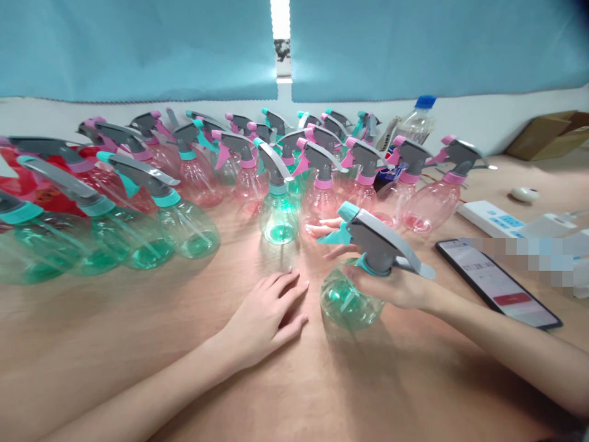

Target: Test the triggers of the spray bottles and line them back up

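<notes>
My left hand (269, 316) lies palm down on the wooden table, open, its fingers loosely spread and nothing in them. To its right, my right hand (396, 287) is around the neck of a green spray bottle (352, 301) with a grey and teal trigger head. The thumb side shows at the collar, while part of the fingers is hidden behind the bottle. This bottle tilts a little, and I cannot tell whether its base touches the table. Just beyond both hands, another green spray bottle (279, 218) stands upright, near my right fingertips.
Several green spray bottles (188, 230) line the left side. Pink ones (432, 202) and more crowd the back. At the right are a phone (497, 285) showing a timer, a white power strip (490, 218), an earbud case (524, 194), a cardboard box (547, 135) and a blue-capped bottle (416, 123).
</notes>
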Demonstrator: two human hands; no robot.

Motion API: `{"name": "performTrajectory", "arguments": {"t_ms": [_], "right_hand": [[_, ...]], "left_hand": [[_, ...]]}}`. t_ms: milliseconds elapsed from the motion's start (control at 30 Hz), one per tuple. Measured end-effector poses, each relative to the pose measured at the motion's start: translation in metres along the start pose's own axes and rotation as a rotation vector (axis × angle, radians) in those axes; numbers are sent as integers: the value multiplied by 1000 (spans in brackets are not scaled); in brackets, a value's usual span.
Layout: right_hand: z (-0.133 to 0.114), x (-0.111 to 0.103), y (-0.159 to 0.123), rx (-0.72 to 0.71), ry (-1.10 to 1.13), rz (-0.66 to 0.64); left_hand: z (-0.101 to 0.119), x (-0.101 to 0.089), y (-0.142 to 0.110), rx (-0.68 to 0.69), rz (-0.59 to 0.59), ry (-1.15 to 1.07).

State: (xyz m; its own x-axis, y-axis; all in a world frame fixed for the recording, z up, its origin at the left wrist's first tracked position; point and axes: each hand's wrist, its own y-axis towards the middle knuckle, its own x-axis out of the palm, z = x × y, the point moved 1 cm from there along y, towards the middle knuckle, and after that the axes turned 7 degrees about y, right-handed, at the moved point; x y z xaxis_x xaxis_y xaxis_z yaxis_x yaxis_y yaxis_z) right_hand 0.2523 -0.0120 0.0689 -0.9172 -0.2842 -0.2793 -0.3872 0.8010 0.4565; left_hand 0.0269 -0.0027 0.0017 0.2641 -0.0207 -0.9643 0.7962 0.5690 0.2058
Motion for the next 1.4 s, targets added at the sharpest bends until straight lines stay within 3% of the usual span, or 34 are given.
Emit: {"name": "performTrajectory", "arguments": {"t_ms": [1100,1400], "right_hand": [[-7,0,1,5,-30,48],[-3,1,1,36,75,67]], "left_hand": [[-1,-1,-1,-1,-17,23],[-1,0,-1,-1,-14,32]]}}
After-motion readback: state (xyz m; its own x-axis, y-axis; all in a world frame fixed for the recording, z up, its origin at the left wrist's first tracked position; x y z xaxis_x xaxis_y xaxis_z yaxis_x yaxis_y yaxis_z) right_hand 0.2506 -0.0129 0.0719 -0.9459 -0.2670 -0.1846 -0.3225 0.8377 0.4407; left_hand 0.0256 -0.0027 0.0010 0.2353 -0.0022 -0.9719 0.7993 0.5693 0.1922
